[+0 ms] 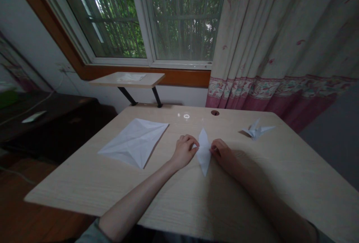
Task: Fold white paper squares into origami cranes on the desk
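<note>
A white sheet of paper folded into a long diamond (204, 153) lies on the desk in front of me, its points facing toward and away from me. My left hand (185, 150) pinches its left side between thumb and fingers. At the right side, my right hand (223, 153) has its fingers closed on the paper's edge. To the left lies a larger creased white sheet of paper (134, 140), spread out with its fold lines showing. A folded paper crane (255, 130) rests on the right part of the desk.
The pale wooden desk (174, 198) has a round cable hole (215, 113) near its back edge. A small raised shelf (151, 80) at the back left carries white paper (131, 76). Behind stand a window (179, 18) and a patterned curtain (266, 48). A dark low table (67, 119) is at left.
</note>
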A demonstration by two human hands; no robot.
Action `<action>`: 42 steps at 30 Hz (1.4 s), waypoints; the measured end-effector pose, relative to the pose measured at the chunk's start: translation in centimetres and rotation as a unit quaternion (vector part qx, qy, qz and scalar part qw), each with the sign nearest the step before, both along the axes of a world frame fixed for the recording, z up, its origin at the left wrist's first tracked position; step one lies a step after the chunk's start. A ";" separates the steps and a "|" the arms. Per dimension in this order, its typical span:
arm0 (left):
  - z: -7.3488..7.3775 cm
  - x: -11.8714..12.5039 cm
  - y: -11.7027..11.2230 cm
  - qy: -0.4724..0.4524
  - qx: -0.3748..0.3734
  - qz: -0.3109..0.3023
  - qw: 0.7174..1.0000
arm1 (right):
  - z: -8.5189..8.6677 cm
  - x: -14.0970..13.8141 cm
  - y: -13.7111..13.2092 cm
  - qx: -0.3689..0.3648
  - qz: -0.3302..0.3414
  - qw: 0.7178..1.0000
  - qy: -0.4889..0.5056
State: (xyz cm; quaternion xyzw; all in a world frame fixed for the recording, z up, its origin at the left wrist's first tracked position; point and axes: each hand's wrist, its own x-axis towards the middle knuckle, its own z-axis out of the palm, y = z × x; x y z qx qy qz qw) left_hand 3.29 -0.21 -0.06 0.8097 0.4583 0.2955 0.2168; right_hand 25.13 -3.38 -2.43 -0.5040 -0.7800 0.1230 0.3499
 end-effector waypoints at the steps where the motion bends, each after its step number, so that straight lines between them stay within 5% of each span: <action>1: 0.0 0.0 0.0 0.002 0.001 0.008 1.000 | 0.1 -0.1 -0.1 0.000 -0.003 1.000 -0.021; 16: -0.6 -0.2 0.1 -0.016 0.000 0.003 1.000 | 1.4 -0.6 -1.2 0.029 0.032 0.986 -0.159; 42: -0.3 -0.2 0.1 -0.014 -0.011 -0.007 1.000 | 3.6 -1.9 -3.5 -0.028 0.182 0.982 -0.028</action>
